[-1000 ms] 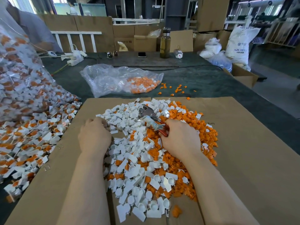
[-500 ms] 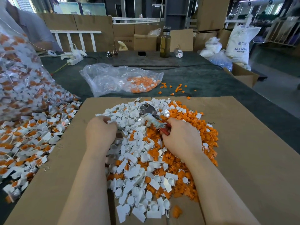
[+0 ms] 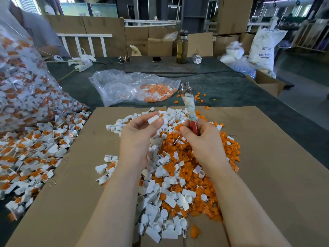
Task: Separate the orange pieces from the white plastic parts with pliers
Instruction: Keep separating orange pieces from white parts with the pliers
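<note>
1. Both hands have come up off the mixed pile since the earlier frames, when they lay low on it with the pliers flat among the pieces.
2. Left hand now hovers above the pile's far-left part, palm turned up, pinching one white plastic part between thumb and fingertips. Whether an orange piece sits in that part: cannot tell from this angle.
3. Right hand is wrapped round the red handles of the pliers, tool standing upright above the pile's far edge, head pointing away from the person. Head blurred; jaws' state not readable.
4. Part and pliers are near each other but apart; nothing is bitten yet.
5. Reading: a fresh part has been picked and the tool raised, so the next pull looks about to start.
6. Pile sits on cardboard laid over the counter; its right side is mostly loose orange pieces, its left and near sides mostly white.
7. Left of the pile, unsorted parts spill from a large clear bag. Beyond it, a plastic bag holds orange pieces.
8. Much work remains, judging by that heap.
</note>
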Motion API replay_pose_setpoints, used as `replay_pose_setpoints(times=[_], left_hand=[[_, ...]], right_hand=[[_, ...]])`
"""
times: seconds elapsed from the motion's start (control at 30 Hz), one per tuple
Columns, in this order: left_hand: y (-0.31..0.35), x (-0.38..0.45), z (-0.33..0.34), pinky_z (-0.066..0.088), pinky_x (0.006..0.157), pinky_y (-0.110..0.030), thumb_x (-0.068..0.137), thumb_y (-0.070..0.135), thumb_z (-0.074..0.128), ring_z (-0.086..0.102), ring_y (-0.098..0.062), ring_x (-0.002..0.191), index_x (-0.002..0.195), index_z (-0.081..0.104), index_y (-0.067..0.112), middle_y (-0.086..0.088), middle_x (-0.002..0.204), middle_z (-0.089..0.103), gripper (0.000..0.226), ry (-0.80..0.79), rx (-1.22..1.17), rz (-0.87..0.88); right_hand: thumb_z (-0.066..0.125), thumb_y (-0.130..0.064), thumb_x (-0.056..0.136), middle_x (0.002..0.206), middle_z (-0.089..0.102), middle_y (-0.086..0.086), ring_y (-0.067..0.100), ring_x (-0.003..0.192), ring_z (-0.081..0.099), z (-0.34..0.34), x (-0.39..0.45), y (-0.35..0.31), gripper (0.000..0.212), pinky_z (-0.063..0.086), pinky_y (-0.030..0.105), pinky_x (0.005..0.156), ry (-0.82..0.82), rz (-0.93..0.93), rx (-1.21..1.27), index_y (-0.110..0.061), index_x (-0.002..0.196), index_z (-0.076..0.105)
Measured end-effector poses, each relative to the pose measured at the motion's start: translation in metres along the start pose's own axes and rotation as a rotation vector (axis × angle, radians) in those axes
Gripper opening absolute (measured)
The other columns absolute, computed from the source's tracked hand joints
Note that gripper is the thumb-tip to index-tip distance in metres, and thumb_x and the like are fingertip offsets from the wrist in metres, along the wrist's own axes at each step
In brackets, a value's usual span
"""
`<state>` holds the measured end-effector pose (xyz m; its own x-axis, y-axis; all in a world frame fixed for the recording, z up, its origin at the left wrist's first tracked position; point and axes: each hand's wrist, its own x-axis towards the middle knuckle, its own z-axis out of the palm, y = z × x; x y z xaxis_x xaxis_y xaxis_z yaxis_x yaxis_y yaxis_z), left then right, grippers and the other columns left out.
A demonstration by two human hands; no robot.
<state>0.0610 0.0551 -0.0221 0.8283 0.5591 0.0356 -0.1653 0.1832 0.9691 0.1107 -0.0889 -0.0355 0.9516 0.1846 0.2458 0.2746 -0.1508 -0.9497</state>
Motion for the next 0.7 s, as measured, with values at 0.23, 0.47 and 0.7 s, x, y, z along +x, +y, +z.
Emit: replay_pose_setpoints(times=[0.23,0.47,0.7], left_hand=[[-0.003,-0.009,0.015,0.059,0.074,-0.024,0.079,0.008,0.078,0.074,-0.017,0.081,0.081,0.080,0.021,-0.005,0.086,0.078,0.013,-0.077,-0.095,-0.048],[-0.002,-0.014,0.018,0.054,0.063,-0.015,0.081,0.015,0.078,0.072,-0.007,0.072,0.088,0.079,0.023,0.002,0.083,0.078,0.011,-0.024,-0.064,-0.029],[-0.001,-0.014,0.022,0.056,0.060,-0.021,0.081,0.000,0.076,0.074,-0.016,0.069,0.088,0.074,0.010,-0.008,0.077,0.077,0.013,-0.055,-0.048,-0.098]], right_hand=[[0.065,-0.026,0.092,0.081,0.072,-0.004,0.007,0.079,0.066,0.001,-0.001,-0.004,0.009,0.047,0.009,0.065,0.005,-0.046,0.060,-0.030,0.085,0.063],[0.064,-0.026,0.093,0.082,0.070,0.001,0.008,0.074,0.062,0.001,-0.003,-0.006,0.006,0.045,0.008,0.062,0.032,-0.110,0.004,-0.025,0.087,0.064],[0.064,-0.025,0.093,0.066,0.059,-0.027,-0.006,0.061,0.054,0.003,-0.004,-0.004,0.004,0.040,0.007,0.055,0.083,-0.198,-0.085,-0.022,0.092,0.062]])
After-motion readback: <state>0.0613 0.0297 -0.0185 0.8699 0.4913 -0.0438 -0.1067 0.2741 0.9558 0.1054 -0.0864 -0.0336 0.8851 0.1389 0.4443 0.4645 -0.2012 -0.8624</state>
